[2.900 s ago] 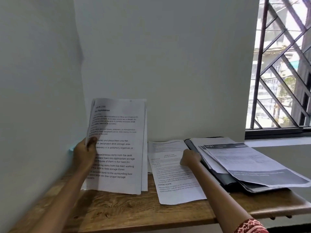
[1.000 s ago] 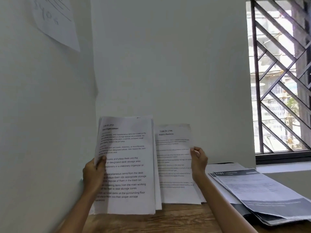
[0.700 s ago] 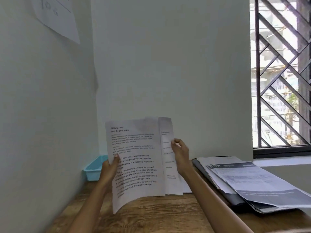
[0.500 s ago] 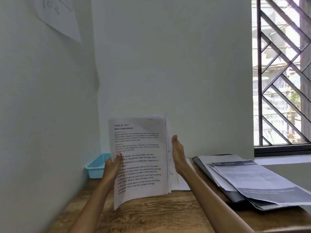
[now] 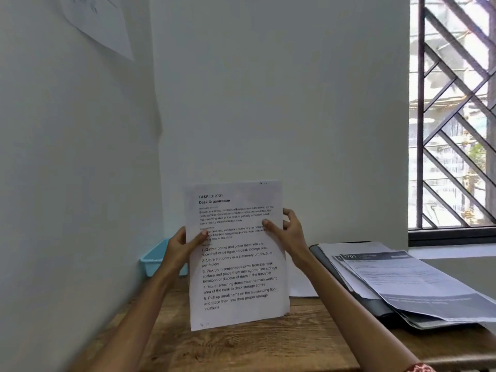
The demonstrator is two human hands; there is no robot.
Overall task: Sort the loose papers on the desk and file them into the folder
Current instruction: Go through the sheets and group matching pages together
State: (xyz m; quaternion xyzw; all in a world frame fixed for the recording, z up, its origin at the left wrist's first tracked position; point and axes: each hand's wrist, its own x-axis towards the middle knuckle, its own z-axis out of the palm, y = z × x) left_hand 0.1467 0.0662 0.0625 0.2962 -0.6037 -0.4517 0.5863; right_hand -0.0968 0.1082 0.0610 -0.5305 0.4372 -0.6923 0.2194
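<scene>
1. A stack of printed papers [image 5: 236, 253] is held upright above the wooden desk [image 5: 241, 345].
2. Its left edge is pinched by the left hand [image 5: 182, 245], thumb on the front.
3. Its right edge is gripped by the right hand [image 5: 288, 232].
4. A dark folder [image 5: 349, 285] topped with more sheets [image 5: 408, 285] is seen lying at the right.

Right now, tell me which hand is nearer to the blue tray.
Left. The left hand grips the papers' left edge, directly in front of the blue tray. The right hand holds their right edge, on the far side from the tray.
</scene>
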